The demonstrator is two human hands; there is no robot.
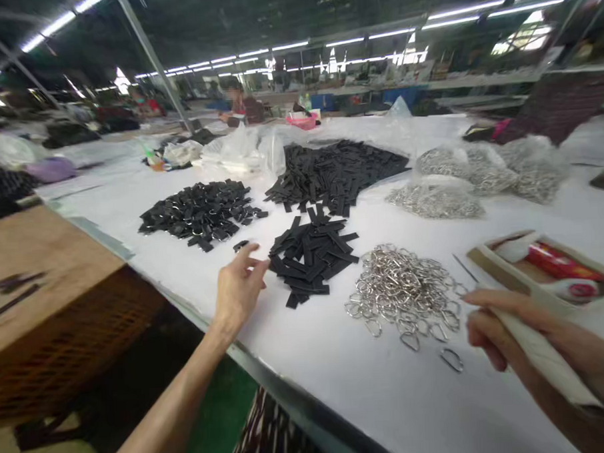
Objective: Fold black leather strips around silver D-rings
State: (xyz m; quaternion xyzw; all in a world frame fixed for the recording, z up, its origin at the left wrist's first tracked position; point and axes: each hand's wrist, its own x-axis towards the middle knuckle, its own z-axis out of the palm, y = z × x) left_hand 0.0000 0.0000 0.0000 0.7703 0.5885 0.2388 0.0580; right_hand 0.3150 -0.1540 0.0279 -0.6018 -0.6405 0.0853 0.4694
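Observation:
My left hand [239, 286] reaches over the white table [369, 390], fingers loosely apart and holding nothing, beside a small pile of black strips [310, 256]. One loose black piece [241, 245] lies just beyond its fingertips. My right hand [532, 350] at the lower right is closed round a white stick-like tool [542, 356]. Just left of it lies a heap of silver metal D-rings [402, 289], with a single ring [452, 360] lying apart near my fingers.
Further back lie a pile of folded black pieces [199, 214], a big spread of black strips [334, 171] and bags of metal rings [480, 175]. A cardboard box [549, 269] sits at right. A brown crate [50, 311] stands left of the table. A person [241, 105] sits far off.

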